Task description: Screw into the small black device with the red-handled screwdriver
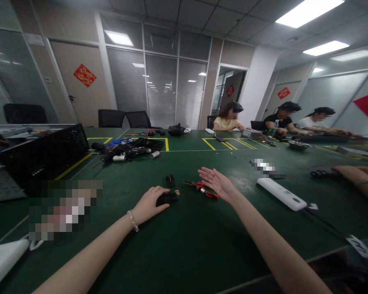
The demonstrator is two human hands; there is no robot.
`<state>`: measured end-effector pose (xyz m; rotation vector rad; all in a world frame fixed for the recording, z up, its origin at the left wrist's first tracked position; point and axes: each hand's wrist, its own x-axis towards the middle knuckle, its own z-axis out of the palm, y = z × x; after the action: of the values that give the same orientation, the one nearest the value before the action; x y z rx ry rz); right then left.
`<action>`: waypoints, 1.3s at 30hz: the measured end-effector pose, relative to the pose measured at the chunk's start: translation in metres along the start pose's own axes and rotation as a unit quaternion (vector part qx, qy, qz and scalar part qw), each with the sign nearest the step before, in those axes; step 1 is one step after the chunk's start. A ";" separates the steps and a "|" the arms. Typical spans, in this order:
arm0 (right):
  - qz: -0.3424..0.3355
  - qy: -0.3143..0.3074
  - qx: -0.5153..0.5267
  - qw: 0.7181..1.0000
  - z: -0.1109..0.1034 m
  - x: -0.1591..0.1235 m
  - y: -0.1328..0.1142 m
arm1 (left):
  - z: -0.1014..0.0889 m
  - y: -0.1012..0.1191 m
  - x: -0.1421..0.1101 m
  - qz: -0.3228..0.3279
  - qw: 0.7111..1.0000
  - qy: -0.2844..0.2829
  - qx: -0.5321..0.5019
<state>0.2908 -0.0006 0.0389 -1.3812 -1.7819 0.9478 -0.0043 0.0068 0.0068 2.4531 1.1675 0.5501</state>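
Observation:
My left hand (pixel 150 203) rests on the green table, its fingers and thumb around a small black device (pixel 166 199) whose exact kind I cannot make out. A small tan bit (pixel 177 192) lies at the device's far right end. Just beyond sits another small black piece (pixel 169 180). Red-handled needle-nose pliers (pixel 203 189) lie to the right, jaws pointing left. Over their handles, my right hand (pixel 218 183) is held with fingers stretched out and palm turned inward, holding nothing. Whether it touches the pliers is unclear.
A black computer case (pixel 49 157) stands at left. Behind my hands lies a pile of tools and cables (pixel 131 149). A white power strip (pixel 281 193) is at right, near another person's hand (pixel 349 175) on a black object. Several people sit across the green table (pixel 196 253).

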 end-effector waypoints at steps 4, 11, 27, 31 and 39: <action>0.028 0.055 -0.224 0.973 0.011 -0.002 0.004 | 0.001 -0.001 0.000 -0.003 1.000 -0.002 0.003; 0.052 0.037 -0.459 0.886 0.018 -0.009 0.010 | 0.002 -0.003 0.001 0.013 1.000 0.005 0.013; 0.106 0.089 0.372 0.918 0.009 -0.001 -0.002 | 0.004 -0.003 0.001 0.038 0.999 0.022 0.021; 0.131 0.037 0.525 0.840 0.010 -0.007 -0.013 | 0.004 0.000 0.001 0.037 0.999 0.024 0.024; 0.184 0.028 0.544 0.818 0.018 -0.005 -0.008 | 0.002 0.001 0.000 0.030 0.999 0.021 0.021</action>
<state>0.2727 -0.0096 0.0364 -0.9223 -0.6110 1.7229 -0.0027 0.0062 0.0050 2.5308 1.1372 0.6027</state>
